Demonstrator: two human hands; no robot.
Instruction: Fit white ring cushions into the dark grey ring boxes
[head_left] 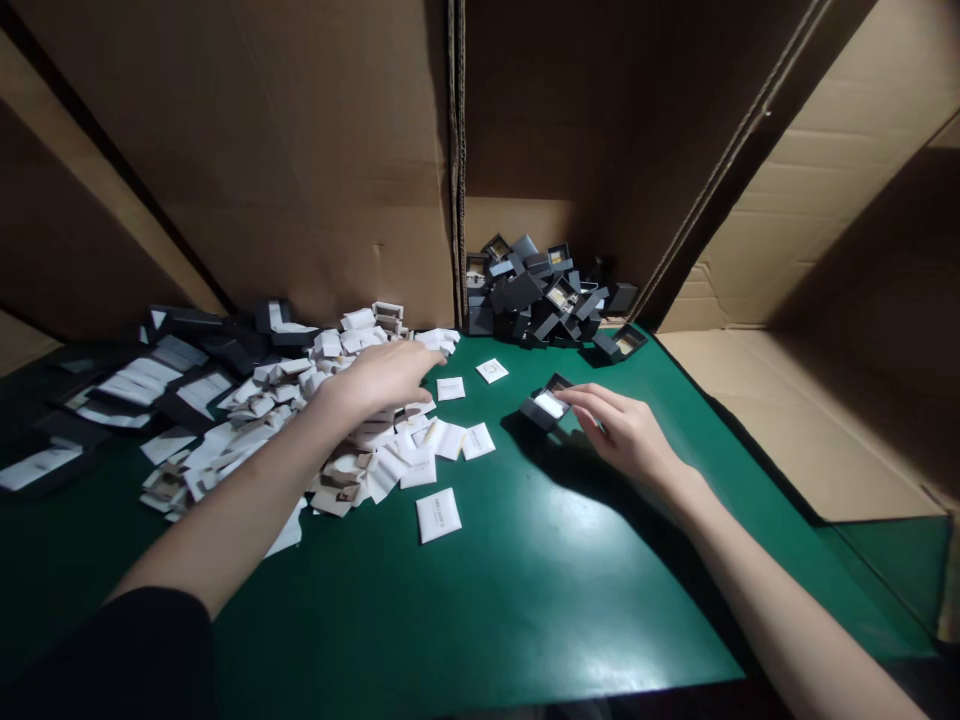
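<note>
On the green tabletop [480, 620], a white packet [439, 516] lies nearest the near edge, left of the middle. Toward the right edge, the right hand [634, 430] has its fingers together on the right side of an open black box [537, 412]; whether they grip it I cannot tell. The left hand [386, 374] reaches over a white pile [281, 395], fingers bent, their hold unclear. Black boxes [525, 292] heap at the far edge against cardboard [300, 150].

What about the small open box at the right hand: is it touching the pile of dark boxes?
Apart: the head view shows green tabletop between the small open box and the pile of dark boxes.
</note>
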